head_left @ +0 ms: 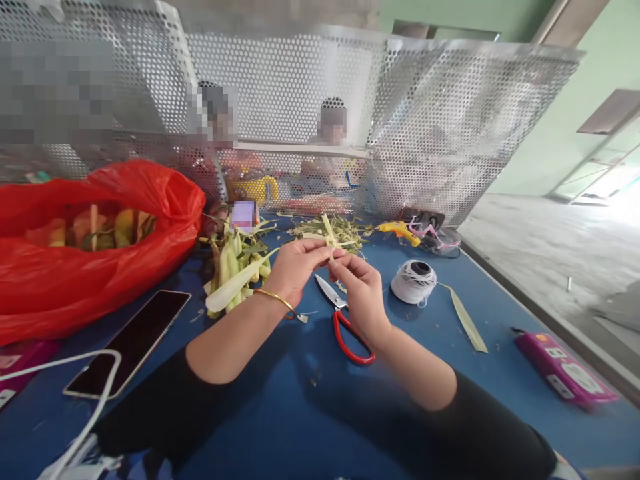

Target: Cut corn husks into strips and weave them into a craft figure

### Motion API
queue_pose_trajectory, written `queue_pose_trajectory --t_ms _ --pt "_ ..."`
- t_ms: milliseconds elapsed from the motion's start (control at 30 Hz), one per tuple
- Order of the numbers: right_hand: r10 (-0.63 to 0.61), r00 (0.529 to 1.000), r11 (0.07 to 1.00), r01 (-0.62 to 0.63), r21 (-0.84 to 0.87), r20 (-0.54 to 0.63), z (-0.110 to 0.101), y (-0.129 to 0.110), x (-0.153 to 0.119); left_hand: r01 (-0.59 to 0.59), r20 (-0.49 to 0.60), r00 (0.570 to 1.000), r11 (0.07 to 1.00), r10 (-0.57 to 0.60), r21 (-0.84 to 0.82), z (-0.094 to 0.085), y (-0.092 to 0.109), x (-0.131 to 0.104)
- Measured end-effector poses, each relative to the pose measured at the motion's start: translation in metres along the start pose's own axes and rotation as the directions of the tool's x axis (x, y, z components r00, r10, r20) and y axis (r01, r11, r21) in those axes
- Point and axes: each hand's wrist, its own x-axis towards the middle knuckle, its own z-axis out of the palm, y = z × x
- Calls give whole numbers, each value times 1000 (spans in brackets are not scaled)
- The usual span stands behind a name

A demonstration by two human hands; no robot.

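Observation:
My left hand (294, 268), with a gold bangle at the wrist, pinches a small piece of folded pale corn husk strips (330, 232) between thumb and fingers. From the other side, the closed fingertips of my right hand (367, 297) grip a lower strip of the same piece. Red-handled scissors (343, 330) lie on the blue table under my right hand, blades partly visible. Left of my hands is a heap of green and cream corn husks (233, 267). Behind them lies a pile of shredded husk bits (350, 230).
A spool of white thread (414, 285) stands right, near a loose husk strip (467, 321). Farther back lie a yellow glue gun (399, 231) and pink-framed glasses (434, 233). A red plastic bag (165, 240), phone (133, 343) and white cable (106, 393) occupy the left; a purple packet (563, 370), the right.

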Motion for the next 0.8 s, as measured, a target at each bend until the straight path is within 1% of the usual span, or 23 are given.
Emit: queue_pose_trajectory --t_ms 100,200,300,367,433,500,567,600,633,700,733,800 --pt "-57 998 992 56 -115 -7 0 0 -5 12 -27 1000 1000 -13 -25 -1 3 -1" --pt "-115 993 976 114 -184 10 1 -2 -11 10 -60 998 1000 -11 -25 -1 8 -3" --pt "-213 976 939 217 -267 43 2 -4 -17 6 -88 996 999 -9 -31 -1 11 -5" --pt "-326 942 877 335 -344 84 2 -6 -20 3 -83 997 1000 -6 -31 0 12 -6" --pt "-429 889 787 454 -418 157 2 -9 -21 -2 -69 998 1000 0 -31 0 12 -6" --pt "-477 843 694 535 -482 250 -1 -13 -19 -5 -71 997 1000 3 -30 -1 14 -6" --pt "-492 817 621 572 -536 301 -6 -18 -14 23 -70 997 1000 -24 -16 -2 17 -6" --pt "-504 815 600 568 -563 286 -9 -20 -10 43 -66 997 999 -43 -7 -3 19 -6" --pt "-517 822 596 547 -588 240 -13 -23 -6 65 -57 996 998 -64 7 -4 22 -6" --pt "-513 852 642 460 -613 102 -20 -26 4 95 -29 995 995 -94 42 -5 25 -7" --pt "-478 876 680 414 -605 62 -22 -27 9 104 -14 995 993 -103 62 -6 27 -8" --pt "-363 928 751 343 -564 81 -26 -28 15 121 4 993 988 -122 95 -6 28 -9"
